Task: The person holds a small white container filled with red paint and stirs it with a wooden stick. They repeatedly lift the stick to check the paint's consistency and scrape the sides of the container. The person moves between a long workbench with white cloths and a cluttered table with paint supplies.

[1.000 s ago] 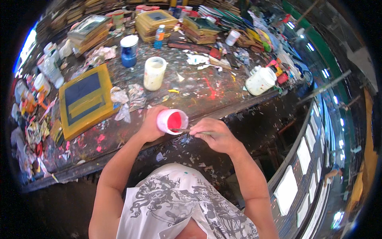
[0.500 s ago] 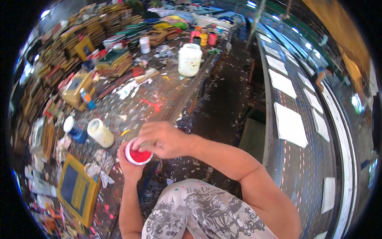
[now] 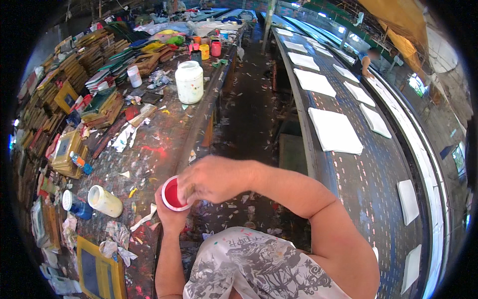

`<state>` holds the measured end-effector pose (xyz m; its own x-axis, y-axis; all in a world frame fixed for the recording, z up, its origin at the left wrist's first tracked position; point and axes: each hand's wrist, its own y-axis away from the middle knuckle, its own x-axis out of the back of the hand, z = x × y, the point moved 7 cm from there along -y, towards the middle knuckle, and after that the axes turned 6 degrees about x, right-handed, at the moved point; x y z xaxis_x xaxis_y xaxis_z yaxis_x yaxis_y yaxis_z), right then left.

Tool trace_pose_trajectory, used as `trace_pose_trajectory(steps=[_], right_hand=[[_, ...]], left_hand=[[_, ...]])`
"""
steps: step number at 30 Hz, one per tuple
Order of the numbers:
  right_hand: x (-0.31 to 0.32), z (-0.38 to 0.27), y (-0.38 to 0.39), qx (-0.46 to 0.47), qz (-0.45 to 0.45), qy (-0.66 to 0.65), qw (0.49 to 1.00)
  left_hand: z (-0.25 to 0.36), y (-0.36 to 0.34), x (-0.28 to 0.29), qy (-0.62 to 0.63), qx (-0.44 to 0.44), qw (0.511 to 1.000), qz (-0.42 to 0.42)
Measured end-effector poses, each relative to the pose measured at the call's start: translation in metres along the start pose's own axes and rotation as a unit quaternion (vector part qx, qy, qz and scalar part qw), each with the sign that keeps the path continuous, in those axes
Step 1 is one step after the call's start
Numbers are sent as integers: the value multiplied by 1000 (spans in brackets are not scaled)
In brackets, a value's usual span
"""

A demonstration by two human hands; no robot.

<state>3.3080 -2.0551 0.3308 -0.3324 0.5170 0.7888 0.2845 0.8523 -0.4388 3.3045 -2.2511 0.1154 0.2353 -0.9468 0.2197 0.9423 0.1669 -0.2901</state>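
My left hand (image 3: 172, 219) is wrapped around a small white tub (image 3: 165, 199), tilted so that its opening faces me. Bright red paint (image 3: 172, 193) coats the inside. Over the right part of the opening is my right hand (image 3: 211, 178), its fingers curled and pinched together at the rim. Whatever those fingers hold, if anything, is hidden. On the table left of the tub stand a cream-stained white jar (image 3: 105, 201) and a blue jar with a white top (image 3: 77, 205). A twisted white strip (image 3: 144, 218) lies close to my left hand.
A large white jar (image 3: 189, 83) stands farther along the paint-stained table (image 3: 149, 169). Wooden frames (image 3: 89, 55) are stacked at the left; a yellow-edged frame (image 3: 101, 269) lies nearer. Across a littered aisle (image 3: 249, 99), white sheets (image 3: 334, 130) lie on a long table. Another person (image 3: 364, 65) is beyond.
My view has swung to the right, so the table appears farther left. My right fingers have shifted from the upper left of the tub's opening to its right side. The left hand keeps its grip.
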Motion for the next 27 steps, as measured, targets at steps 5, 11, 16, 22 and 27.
trace_pose_trajectory(steps=[5,11,16,22,27], right_hand=[[22,-11,12,64,93,5,994],[7,21,31,5,19,46,999],[-4,4,10,34,-38,-117,992],[-2,0,-3,63,4,-15,998],[-4,9,3,62,-1,-61,996]], left_hand=[[16,2,-12,-29,-50,998,-8],[6,5,-21,76,-12,997,-29],[-3,15,6,-129,-79,988,40],[-11,22,15,-113,-45,992,40],[-16,27,20,-100,-35,994,37]])
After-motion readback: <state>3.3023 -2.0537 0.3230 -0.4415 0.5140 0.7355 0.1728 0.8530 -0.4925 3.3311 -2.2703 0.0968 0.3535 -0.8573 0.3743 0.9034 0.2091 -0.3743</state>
